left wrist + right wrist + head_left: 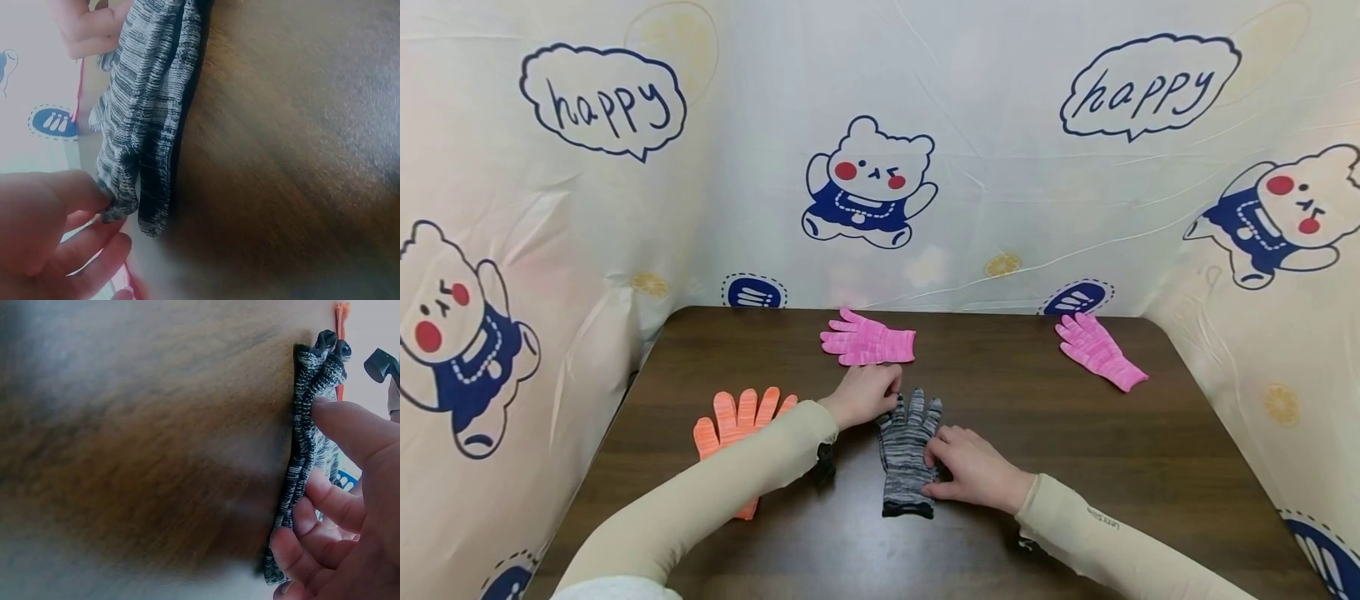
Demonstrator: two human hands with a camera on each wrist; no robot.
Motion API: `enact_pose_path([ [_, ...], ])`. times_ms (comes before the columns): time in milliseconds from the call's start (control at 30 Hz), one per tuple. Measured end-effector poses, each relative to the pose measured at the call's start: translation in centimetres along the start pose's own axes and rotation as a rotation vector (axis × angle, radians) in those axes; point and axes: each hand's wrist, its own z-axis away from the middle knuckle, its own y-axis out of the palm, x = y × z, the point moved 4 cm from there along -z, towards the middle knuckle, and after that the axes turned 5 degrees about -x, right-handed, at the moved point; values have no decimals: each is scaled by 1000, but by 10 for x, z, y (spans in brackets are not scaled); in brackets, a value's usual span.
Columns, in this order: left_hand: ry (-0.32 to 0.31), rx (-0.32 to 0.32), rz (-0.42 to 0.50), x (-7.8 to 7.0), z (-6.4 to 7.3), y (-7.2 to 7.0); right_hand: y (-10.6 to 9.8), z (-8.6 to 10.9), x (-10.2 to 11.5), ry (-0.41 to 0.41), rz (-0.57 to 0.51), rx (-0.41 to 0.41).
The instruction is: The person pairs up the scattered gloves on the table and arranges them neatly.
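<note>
A grey-and-black striped knit glove [908, 458] lies on the table, fingers pointing away and black-edged cuff toward me. My left hand [867, 395] pinches a fingertip of this glove at its far left; the left wrist view shows the thumb and a finger at the tip of the grey glove [147, 100]. Along the glove's right edge rests my right hand [977, 469], thumb near the cuff and fingers farther up. In the right wrist view, thumb [350, 428] and fingertips touch the folded edge of the grey glove [303, 444], spaced apart.
An orange glove [730, 421] lies at the left, partly covered by my left forearm. One pink glove [872, 340] lies at the table's back middle, another pink glove [1099, 350] at the back right. Printed cloth [1000, 192] hangs around the brown table [1045, 408].
</note>
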Motion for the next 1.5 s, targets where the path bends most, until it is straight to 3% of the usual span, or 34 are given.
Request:
enact_pose_path([
  [267, -83, 12, -33, 5, 2, 2, 1, 0, 1, 1, -6, 7],
  [500, -124, -39, -63, 12, 8, 0, 2, 0, 0, 11, -15, 10],
  [733, -185, 71, 10, 21, 23, -8, 5, 0, -3, 58, -33, 58],
  [900, -130, 128, 78, 25, 30, -6, 6, 1, -3, 55, -31, 64],
  [1100, -60, 76, 122, 26, 30, -10, 2, 1, 0, 15, -13, 17],
  [1367, -82, 70, -4, 26, 31, -6, 3, 1, -1, 18, -7, 18],
  [1500, -56, 18, -43, 23, 35, -6, 3, 1, -2, 12, -6, 11],
])
